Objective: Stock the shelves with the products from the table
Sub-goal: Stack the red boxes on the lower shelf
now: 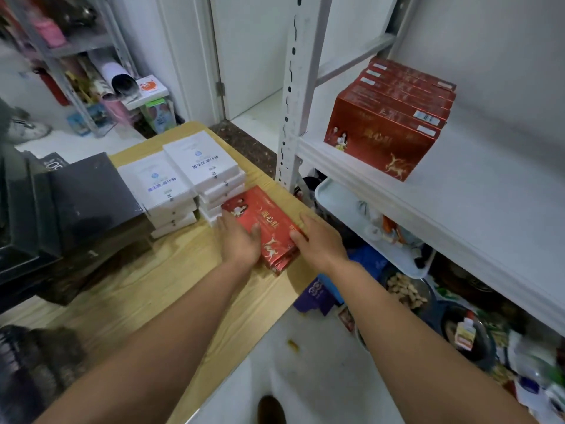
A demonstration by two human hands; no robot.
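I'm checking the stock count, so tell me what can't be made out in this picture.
- Head view: how many red boxes lie on the table: left hand and right hand cover the stack's sides.
- Head view: whether fingers curl under that stack: hidden by the hands themselves.
- Head view: dark boxes: cut off by the left edge, blurred.
- Head view: small print on white boxes: too small.

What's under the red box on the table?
Another flat red cardboard box, edges showing at the near corner, on the light wooden table. Left hand and right hand hide the sides; count unclear.
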